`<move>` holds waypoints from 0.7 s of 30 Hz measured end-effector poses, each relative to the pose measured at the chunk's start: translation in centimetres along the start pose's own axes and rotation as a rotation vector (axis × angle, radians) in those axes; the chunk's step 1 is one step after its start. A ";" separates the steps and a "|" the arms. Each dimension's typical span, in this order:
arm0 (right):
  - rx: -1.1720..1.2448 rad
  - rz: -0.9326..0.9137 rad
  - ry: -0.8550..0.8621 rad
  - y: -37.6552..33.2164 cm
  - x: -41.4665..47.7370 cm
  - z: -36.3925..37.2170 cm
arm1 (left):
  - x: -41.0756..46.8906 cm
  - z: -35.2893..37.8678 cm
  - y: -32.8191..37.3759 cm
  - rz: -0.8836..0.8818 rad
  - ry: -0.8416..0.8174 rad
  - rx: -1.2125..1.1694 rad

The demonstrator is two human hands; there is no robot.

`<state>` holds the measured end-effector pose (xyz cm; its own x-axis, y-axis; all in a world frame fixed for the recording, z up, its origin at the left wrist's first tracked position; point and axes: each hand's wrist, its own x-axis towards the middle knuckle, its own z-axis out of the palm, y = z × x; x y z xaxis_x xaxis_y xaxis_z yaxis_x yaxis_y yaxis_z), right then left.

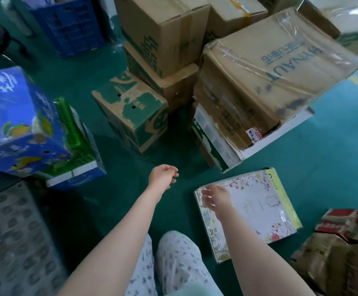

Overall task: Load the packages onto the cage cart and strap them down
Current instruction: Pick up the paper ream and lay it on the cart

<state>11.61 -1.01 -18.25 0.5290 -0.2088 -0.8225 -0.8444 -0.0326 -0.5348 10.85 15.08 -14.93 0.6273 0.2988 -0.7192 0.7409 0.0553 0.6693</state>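
Note:
A flat white box with a floral print [257,207] lies on the green floor at the right. My right hand [215,196] hovers over its near left corner with fingers spread and holds nothing. My left hand [163,176] hangs in the air over bare floor, fingers loosely curled and empty. Brown cartons [159,35] are stacked ahead, with a green-printed carton [131,112] in front of them. A plastic-wrapped stack of cartons [257,82] stands to the right. A blue printed box [20,122] sits on other boxes at the left.
A grey perforated surface [13,242] fills the lower left. A blue plastic crate [71,24] stands at the back left. Crumpled brown and red packages [340,240] lie at the lower right. My legs in patterned trousers [173,263] are below my hands.

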 end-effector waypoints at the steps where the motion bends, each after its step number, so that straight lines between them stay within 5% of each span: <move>1: 0.013 -0.004 0.010 0.8 2.0 0.2 | 1.7 0.8 -0.9 0.018 -0.011 0.000; 12: 0.013 -0.053 0.004 9.3 21.0 2.1 | 16.8 9.7 -12.0 0.013 -0.087 0.042; 21: -0.030 -0.049 0.059 14.4 25.7 -2.7 | 18.0 18.0 -22.7 -0.342 -0.266 0.350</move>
<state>12.83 -9.51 -46.55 0.5647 -0.2635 -0.7821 -0.8202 -0.0732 -0.5674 9.62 2.11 -46.45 0.3426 0.0655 -0.9372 0.9199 -0.2261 0.3205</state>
